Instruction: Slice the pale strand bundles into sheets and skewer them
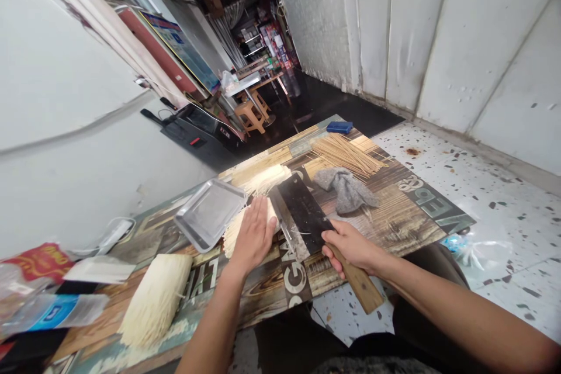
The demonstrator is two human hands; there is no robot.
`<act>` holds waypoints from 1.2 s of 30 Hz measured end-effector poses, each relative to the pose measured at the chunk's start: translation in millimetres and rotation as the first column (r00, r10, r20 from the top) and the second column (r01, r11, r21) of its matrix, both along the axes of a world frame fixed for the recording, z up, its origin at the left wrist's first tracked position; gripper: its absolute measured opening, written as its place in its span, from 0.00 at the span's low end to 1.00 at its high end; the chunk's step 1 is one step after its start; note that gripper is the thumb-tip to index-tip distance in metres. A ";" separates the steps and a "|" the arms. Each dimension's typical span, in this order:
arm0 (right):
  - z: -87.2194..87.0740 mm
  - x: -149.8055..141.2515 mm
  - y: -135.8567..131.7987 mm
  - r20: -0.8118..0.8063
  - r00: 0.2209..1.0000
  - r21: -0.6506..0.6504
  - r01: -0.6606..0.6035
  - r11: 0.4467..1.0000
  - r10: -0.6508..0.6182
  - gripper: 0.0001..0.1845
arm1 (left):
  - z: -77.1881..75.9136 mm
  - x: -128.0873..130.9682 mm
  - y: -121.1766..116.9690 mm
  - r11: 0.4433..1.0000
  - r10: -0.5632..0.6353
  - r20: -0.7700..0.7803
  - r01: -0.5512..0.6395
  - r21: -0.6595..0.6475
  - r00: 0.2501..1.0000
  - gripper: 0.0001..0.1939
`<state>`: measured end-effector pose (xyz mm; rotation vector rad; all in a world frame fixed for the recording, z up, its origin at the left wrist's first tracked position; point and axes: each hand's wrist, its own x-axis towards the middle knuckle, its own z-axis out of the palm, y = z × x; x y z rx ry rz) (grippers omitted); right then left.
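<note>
My right hand (350, 248) is closed around the wooden handle of a cleaver (304, 213), its wide dark blade low over the table. My left hand (255, 231) lies flat, fingers outstretched and together, on a pale bundle of thin strands (234, 234) that looks like enoki mushrooms. The blade is just right of that bundle; whether it touches cannot be made out. Behind my fingertips lies another pale bundle (268, 178). A larger bundle (156, 298) rests at the left, with loose crumbs around it. Beside my left hand is a shallow metal tray (210, 210).
Thin wooden skewers (348, 155) spread across the far right of the patterned table (407, 210), near a blue box (339, 127) and a crumpled grey cloth (346, 187). Leftward are a plastic bottle (61, 311), a red packet (39, 263) and a white-bladed tool (100, 270).
</note>
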<state>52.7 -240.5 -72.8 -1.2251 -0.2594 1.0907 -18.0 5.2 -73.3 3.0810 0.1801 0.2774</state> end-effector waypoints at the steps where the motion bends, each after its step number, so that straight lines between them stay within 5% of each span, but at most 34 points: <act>1: 0.7 0.3 0.3 0.000 1.000 -0.006 -0.002 1.000 0.002 0.04 | -0.3 -0.1 0.3 1.000 -0.001 0.000 0.001 -0.004 1.000 0.31; 12: 7.2 -1.0 -1.2 0.004 1.000 -0.042 -0.011 0.999 0.011 0.06 | -0.1 -0.5 1.7 0.999 0.000 -0.019 -0.001 -0.038 1.000 0.31; 26: 3.9 -12.7 18.4 -0.008 1.000 -0.004 0.006 1.000 -0.006 0.05 | 0.1 0.9 4.6 0.997 -0.018 -0.034 0.016 -0.072 0.999 0.31; 32: 13.2 -6.4 51.2 0.046 0.999 -0.015 0.022 1.000 -0.021 0.08 | -1.7 2.2 4.8 0.991 0.031 -0.010 -0.032 -0.133 0.999 0.32; 36: 8.5 -20.1 43.6 0.044 0.999 -0.024 -0.004 1.000 0.005 0.07 | -2.2 0.8 5.1 0.989 -0.010 0.014 0.012 -0.149 1.000 0.31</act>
